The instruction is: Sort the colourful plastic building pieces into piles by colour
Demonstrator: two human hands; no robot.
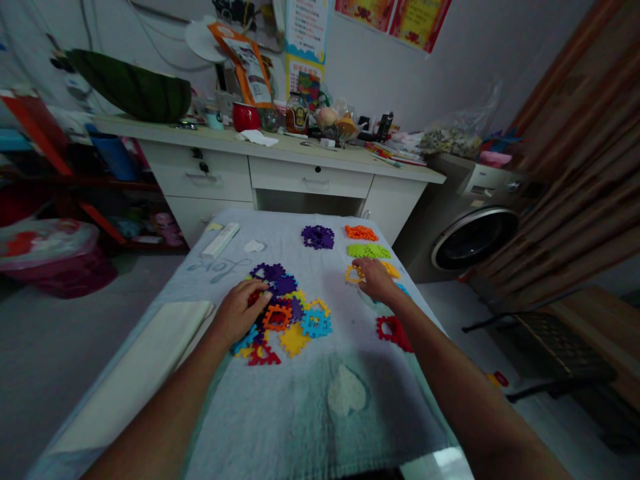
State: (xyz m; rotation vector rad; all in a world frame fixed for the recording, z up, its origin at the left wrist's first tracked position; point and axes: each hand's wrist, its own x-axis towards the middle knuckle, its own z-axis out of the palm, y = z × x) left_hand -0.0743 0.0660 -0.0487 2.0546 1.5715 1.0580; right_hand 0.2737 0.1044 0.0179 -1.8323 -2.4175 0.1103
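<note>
Left hand curls over the mixed puzzle pieces at frame centre, right hand rests flat on the yellow pile to their right, where colours are kept apart; any pinch is hidden.

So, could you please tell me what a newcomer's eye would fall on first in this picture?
First, the bright mixed heap of toothed plastic tiles mid-table, the left hand resting on its left edge. Then the single-colour piles at the far right: purple pile, orange pile, green pile, and yellow tiles under the right hand. Behind, a large dark watermelon sits on the white desk.
</note>
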